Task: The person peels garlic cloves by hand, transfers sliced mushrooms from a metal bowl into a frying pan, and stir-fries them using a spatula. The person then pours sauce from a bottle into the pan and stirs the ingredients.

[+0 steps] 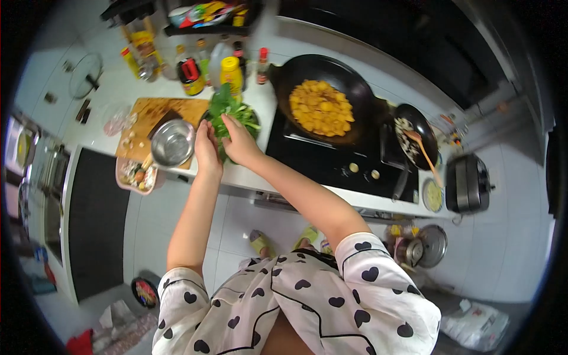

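Leafy greens [225, 106] lie heaped in a dark, round container whose rim is mostly covered. My left hand [207, 148] is at their left edge, its fingers stretched out and pointing away from me. Over the front of the greens is my right hand [241, 142], fingers extended and palm turned towards the left hand. The hands are close together with no grip visible, and part of the greens is hidden behind them. Just left of my left hand stands a shiny metal bowl [173, 143], overlapping the wooden cutting board [171, 106].
A large wok [361, 100] with yellow-orange chunks [321, 107] sits on the black cooktop [313, 165]. Right of it is a smaller pan [420, 118] with a wooden spatula [423, 151]. Several bottles [190, 77] line the wall. A pink scrap basket [136, 183] hangs at the counter edge.
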The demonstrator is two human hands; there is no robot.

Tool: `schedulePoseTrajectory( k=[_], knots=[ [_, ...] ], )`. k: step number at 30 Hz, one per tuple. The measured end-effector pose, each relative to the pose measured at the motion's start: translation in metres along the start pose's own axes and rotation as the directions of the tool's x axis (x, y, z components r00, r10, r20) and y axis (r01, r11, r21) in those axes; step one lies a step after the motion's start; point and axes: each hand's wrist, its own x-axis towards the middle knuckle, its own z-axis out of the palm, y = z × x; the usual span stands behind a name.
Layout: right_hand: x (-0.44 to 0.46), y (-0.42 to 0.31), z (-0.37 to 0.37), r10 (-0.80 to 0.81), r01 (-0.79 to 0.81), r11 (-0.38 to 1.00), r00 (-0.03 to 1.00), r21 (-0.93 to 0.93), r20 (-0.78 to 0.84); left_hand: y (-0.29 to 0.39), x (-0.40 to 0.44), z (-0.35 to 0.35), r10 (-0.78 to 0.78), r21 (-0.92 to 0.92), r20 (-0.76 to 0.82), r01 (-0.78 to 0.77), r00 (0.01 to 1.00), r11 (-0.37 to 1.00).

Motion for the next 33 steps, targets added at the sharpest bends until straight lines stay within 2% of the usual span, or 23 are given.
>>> schedulePoseTrajectory(
  k=[3, 6, 8, 10, 11, 14, 17, 18, 20, 21, 22, 24, 26, 29, 32, 33],
  knots=[
    [-0.006, 0.010, -0.074, -0.036, 0.029, 0.999, 0.984, -0.041, -0.176, -0.012, -0.021, 0.065, -0.047, 0.098, 0.140, 0.034, 0.989, 0.995],
    [-0.027, 0.026, -0.166, -0.024, -0.027, 0.988, 0.946, -0.150, -0.324, -0.038, -0.048, 0.130, -0.096, 0.220, 0.294, 0.031, 0.951, 0.975],
    [-0.052, 0.035, -0.229, 0.043, -0.119, 0.978, 0.919, -0.171, -0.391, -0.052, -0.082, 0.174, -0.134, 0.229, 0.421, 0.038, 0.897, 0.973],
    [-0.079, 0.055, -0.287, 0.040, -0.140, 0.971, 0.897, -0.196, -0.440, -0.082, -0.105, 0.214, -0.168, 0.275, 0.508, 0.026, 0.845, 0.961],
    [-0.093, 0.064, -0.314, 0.071, -0.190, 0.959, 0.879, -0.211, -0.471, -0.095, -0.122, 0.232, -0.214, 0.268, 0.553, 0.071, 0.805, 0.961],
    [-0.136, 0.093, -0.387, 0.165, -0.314, 0.924, 0.843, -0.219, -0.512, -0.143, -0.162, 0.286, -0.364, 0.399, 0.595, 0.130, 0.716, 0.908],
    [-0.180, 0.139, -0.448, 0.147, -0.337, 0.901, 0.829, -0.272, -0.539, -0.207, -0.186, 0.329, -0.487, 0.521, 0.593, 0.155, 0.642, 0.839],
    [-0.197, 0.144, -0.467, 0.215, -0.405, 0.873, 0.819, -0.271, -0.531, -0.225, -0.197, 0.339, -0.517, 0.554, 0.586, 0.158, 0.624, 0.817],
    [-0.226, 0.168, -0.499, 0.242, -0.437, 0.856, 0.812, -0.277, -0.531, -0.257, -0.208, 0.357, -0.606, 0.615, 0.546, 0.214, 0.579, 0.759],
    [-0.238, 0.166, -0.514, 0.309, -0.502, 0.813, 0.801, -0.294, -0.512, -0.268, -0.215, 0.361, -0.618, 0.636, 0.534, 0.208, 0.578, 0.743],
    [-0.252, 0.183, -0.523, 0.155, -0.442, 0.764, 0.833, -0.470, -0.531, -0.279, -0.221, 0.365, -0.620, 0.617, 0.531, 0.238, 0.578, 0.750],
    [-0.280, 0.201, -0.540, 0.256, -0.506, 0.702, 0.836, -0.501, -0.485, -0.298, -0.223, 0.363, -0.573, 0.574, 0.574, 0.212, 0.586, 0.791],
    [-0.298, 0.192, -0.547, 0.368, -0.583, 0.607, 0.808, -0.540, -0.460, -0.304, -0.226, 0.359, -0.500, 0.578, 0.573, 0.112, 0.649, 0.808],
    [-0.314, 0.201, -0.551, 0.581, -0.695, 0.428, 0.701, -0.577, -0.413, -0.303, -0.231, 0.337, -0.461, 0.655, 0.575, -0.043, 0.677, 0.754],
    [-0.313, 0.220, -0.550, 0.557, -0.707, 0.418, 0.695, -0.570, -0.455, -0.304, -0.228, 0.316, -0.448, 0.747, 0.575, -0.217, 0.684, 0.629],
    [-0.309, 0.219, -0.551, 0.521, -0.678, 0.450, 0.728, -0.582, -0.445, -0.303, -0.228, 0.312, -0.462, 0.747, 0.573, -0.200, 0.677, 0.634]
  ],
)
